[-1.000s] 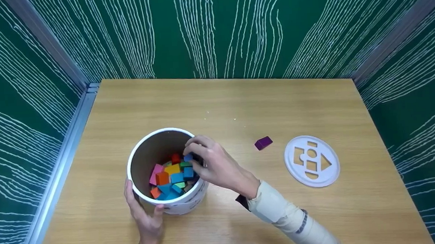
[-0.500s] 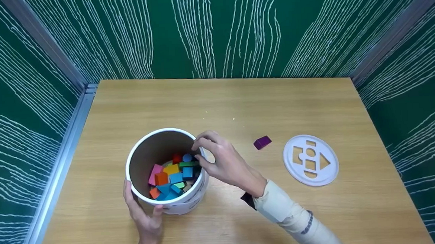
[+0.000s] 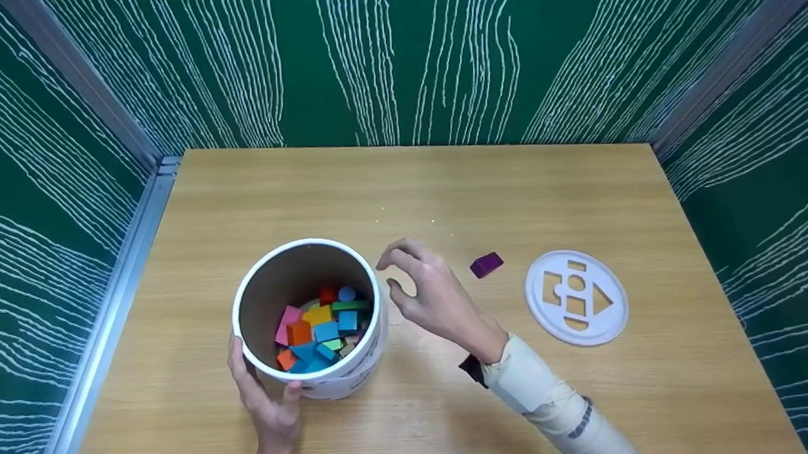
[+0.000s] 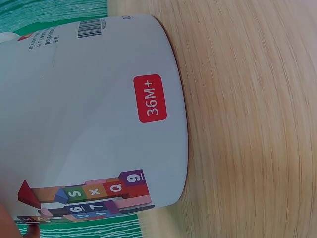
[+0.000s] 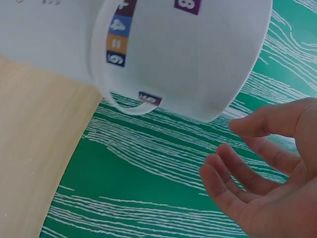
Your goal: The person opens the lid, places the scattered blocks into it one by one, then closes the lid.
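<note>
A white bucket stands on the left part of the table, with several coloured blocks inside. Among them are a blue cylinder, a flat green block, a pink block and an orange block. My left hand holds the near-left side of the bucket, thumb at the front rim and fingers along the left wall. Just off the right rim hovers my right hand, empty, its fingers loosely bent and thumb apart from them. The right wrist view shows the same bare fingers beside the bucket.
To the right on the table lies a purple block. Beyond it is a round white lid with shaped cut-outs. A thin white handle hangs on the bucket's side. Green walls with white lines enclose the table.
My right hand has let go of the blue cylinder, which now lies among the blocks, and has moved right, out over the rim. The left hand has stayed on the bucket.
</note>
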